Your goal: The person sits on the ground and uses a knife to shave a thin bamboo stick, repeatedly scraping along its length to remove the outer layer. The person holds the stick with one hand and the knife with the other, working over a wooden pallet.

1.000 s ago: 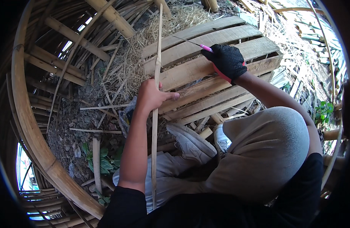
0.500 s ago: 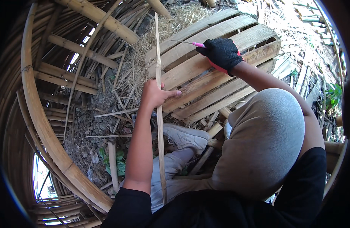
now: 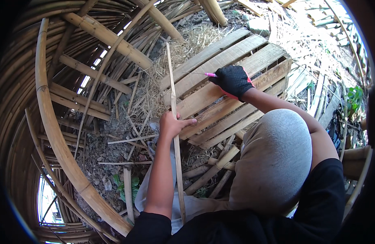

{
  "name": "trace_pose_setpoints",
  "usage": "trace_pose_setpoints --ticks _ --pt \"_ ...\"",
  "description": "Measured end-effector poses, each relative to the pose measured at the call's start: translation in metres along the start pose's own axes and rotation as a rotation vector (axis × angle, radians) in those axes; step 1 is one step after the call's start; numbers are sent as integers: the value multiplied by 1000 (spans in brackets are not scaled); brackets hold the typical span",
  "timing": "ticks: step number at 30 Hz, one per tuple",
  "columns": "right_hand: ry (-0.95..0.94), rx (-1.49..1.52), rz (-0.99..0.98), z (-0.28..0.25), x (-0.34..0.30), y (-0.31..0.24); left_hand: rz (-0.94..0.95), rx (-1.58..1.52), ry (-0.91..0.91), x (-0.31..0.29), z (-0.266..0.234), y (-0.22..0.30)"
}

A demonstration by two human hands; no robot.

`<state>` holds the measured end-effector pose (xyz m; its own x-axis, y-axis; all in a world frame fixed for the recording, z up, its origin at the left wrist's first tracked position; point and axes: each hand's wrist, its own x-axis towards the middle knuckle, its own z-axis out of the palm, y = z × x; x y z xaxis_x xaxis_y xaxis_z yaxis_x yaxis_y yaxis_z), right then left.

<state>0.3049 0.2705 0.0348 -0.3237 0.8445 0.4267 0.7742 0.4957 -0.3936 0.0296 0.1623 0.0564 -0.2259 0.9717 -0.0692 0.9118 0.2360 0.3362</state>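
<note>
My left hand [image 3: 174,124] is bare and wraps round a long, narrow bamboo strip [image 3: 178,162], its thumb sticking out to the right. The strip runs from beyond that hand back toward my lap, passing over the left edge of a slatted wooden platform [image 3: 232,54]. On my right hand [image 3: 235,82] is a black and red glove. Its fingers close on a knife [image 3: 211,75] with a pink handle and a thin blade pointing left toward the strip. The knife is over the slats, with a gap between blade and strip.
A thick curved bamboo pole [image 3: 65,146] bends along my left, in front of a bamboo lattice wall. Dry straw [image 3: 148,95] lies beside the platform. Cut bamboo pieces [image 3: 214,171] are scattered near my raised right knee [image 3: 277,154]. Green leaves [image 3: 353,97] grow at the far right.
My left foot, earlier in front of the platform, has shifted left behind my forearm. The view has moved, so the platform sits lower. Both hands keep their grips.
</note>
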Motion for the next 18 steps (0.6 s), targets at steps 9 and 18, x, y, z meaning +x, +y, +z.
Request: trace_pose_setpoints --ticks 9,18 --pt "40 -61 34 -9 -2 -14 39 6 45 -11 -9 3" --pt "110 -99 76 -9 -3 -11 121 -733 117 -49 0 -22"
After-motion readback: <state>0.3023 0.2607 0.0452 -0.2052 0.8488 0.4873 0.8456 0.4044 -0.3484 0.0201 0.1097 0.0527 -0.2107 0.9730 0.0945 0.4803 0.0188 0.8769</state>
